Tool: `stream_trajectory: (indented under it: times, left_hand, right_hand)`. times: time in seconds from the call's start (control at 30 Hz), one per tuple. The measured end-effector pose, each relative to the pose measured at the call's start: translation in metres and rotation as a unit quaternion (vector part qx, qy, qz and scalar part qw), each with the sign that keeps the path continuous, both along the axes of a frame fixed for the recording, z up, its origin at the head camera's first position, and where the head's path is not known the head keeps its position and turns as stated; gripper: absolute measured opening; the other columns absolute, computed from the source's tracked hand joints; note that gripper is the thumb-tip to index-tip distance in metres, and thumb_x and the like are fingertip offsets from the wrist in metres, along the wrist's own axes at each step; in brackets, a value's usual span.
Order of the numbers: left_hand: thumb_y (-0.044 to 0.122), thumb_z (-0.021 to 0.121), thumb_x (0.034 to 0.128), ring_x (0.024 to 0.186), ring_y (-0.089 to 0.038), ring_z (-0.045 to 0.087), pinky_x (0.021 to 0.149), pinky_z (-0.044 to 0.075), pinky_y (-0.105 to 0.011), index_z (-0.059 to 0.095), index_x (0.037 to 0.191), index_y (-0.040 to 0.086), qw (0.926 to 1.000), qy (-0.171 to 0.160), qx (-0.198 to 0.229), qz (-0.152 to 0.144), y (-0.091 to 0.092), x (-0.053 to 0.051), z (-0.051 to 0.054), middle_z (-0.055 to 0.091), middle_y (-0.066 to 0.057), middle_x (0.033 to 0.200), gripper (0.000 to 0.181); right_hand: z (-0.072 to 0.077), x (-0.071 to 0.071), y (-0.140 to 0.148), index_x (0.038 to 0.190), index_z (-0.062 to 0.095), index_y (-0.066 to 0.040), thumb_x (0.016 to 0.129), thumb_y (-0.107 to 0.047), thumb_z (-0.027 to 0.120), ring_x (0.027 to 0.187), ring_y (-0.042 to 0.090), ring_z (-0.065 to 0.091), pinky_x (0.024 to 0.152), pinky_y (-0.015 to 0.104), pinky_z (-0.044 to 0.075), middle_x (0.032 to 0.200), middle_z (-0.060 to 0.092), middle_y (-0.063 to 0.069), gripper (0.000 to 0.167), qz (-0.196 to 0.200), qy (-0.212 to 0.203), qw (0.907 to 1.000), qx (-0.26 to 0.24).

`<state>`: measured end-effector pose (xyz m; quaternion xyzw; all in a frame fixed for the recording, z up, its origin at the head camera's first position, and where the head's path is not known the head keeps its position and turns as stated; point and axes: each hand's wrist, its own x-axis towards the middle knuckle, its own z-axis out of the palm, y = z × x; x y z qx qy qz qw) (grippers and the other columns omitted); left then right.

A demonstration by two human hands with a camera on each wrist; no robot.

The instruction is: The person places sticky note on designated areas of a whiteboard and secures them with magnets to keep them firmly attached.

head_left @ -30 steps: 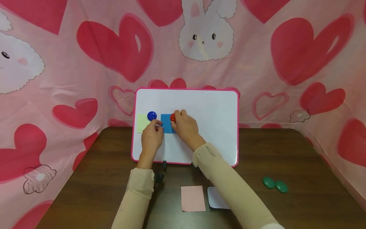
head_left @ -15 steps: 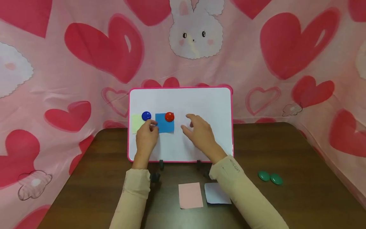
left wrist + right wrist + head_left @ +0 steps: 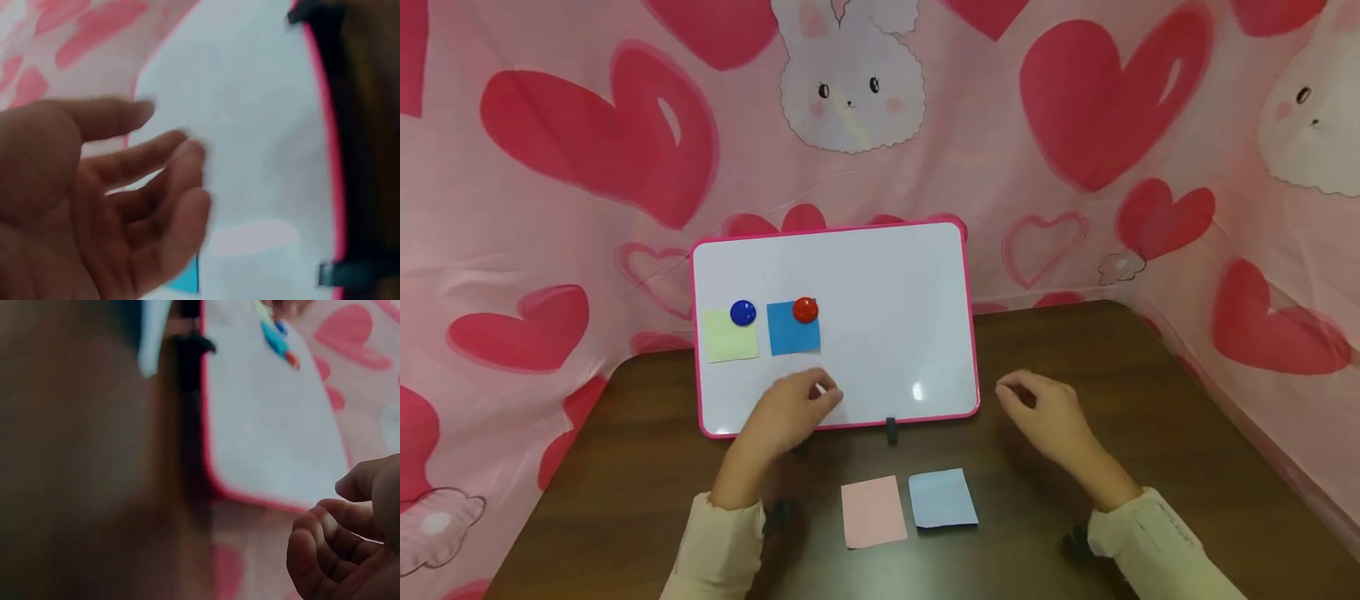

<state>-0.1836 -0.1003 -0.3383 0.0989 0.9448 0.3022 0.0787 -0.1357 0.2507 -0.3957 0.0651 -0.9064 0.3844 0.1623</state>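
Note:
A whiteboard (image 3: 887, 325) with a pink frame stands tilted on the table. On its left side a blue round magnet (image 3: 742, 312) overlaps the top right corner of a yellow-green paper square (image 3: 730, 342). Beside that, a red round magnet (image 3: 806, 310) sits on the top right of a blue paper square (image 3: 792, 335). My left hand (image 3: 786, 412), fingers loosely curled and holding nothing, is in front of the board's lower edge. Right of the board, my right hand (image 3: 1048, 417) hovers over the table, also loosely curled with nothing visible in it.
A pink paper square (image 3: 874, 512) and a pale blue one (image 3: 943, 498) lie on the dark wooden table (image 3: 1075, 342) in front of the board. A black stand clip (image 3: 891, 430) grips the board's bottom edge. A patterned pink cloth (image 3: 970, 167) hangs behind.
My right hand has left the red magnet and moved right, off the board. My left hand has dropped from the blue paper to the lower edge. The head view has turned right; the green magnets no longer show.

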Motion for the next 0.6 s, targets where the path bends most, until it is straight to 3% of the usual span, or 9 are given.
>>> stream_trajectory:
  times: [0.1, 0.23, 0.4, 0.6]
  left_hand:
    - [0.033, 0.069, 0.0954, 0.075, -0.019, 0.057, 0.065, 0.051, -0.036, 0.07, 0.1, 0.014, 0.9952, -0.05, -0.058, -0.061, 0.008, 0.019, -0.009, 0.062, 0.001, 0.079, 0.019]
    - [0.038, 0.072, 0.0924, 0.067, -0.019, 0.054, 0.06, 0.048, -0.038, 0.067, 0.099, 0.011, 0.9854, -0.089, -0.117, -0.086, 0.012, 0.04, -0.024, 0.058, 0.001, 0.073, 0.028]
    - [0.042, 0.079, 0.0852, 0.071, -0.024, 0.056, 0.065, 0.051, -0.049, 0.062, 0.112, 0.005, 0.9814, -0.073, -0.154, -0.088, 0.012, 0.06, -0.045, 0.057, -0.007, 0.088, 0.048]
    - [0.046, 0.088, 0.0736, 0.075, -0.029, 0.057, 0.067, 0.053, -0.053, 0.057, 0.122, -0.002, 0.9804, -0.041, -0.172, -0.086, 0.018, 0.073, -0.063, 0.052, -0.018, 0.101, 0.075]
  right_hand:
    - [-0.01, 0.017, 0.026, 0.107, 0.072, -0.006, 0.101, -0.025, 0.065, 0.066, 0.014, 0.061, 0.059, 0.031, 0.053, 0.083, 0.068, 0.003, 0.021, -0.021, -0.043, 0.9985, -0.025]
    - [-0.022, 0.035, 0.047, 0.107, 0.072, -0.004, 0.102, -0.026, 0.063, 0.057, 0.013, 0.058, 0.051, 0.029, 0.049, 0.073, 0.064, 0.003, 0.024, -0.048, -0.074, 0.9951, -0.045]
    - [-0.033, 0.044, 0.053, 0.108, 0.071, -0.006, 0.1, -0.022, 0.065, 0.058, 0.009, 0.054, 0.05, 0.028, 0.046, 0.072, 0.061, -0.002, 0.018, -0.046, -0.065, 0.9965, -0.027]
    - [-0.044, 0.046, 0.052, 0.11, 0.069, -0.003, 0.094, -0.017, 0.072, 0.054, 0.004, 0.039, 0.048, 0.025, 0.037, 0.068, 0.046, -0.009, 0.022, -0.04, -0.019, 0.9965, 0.07]
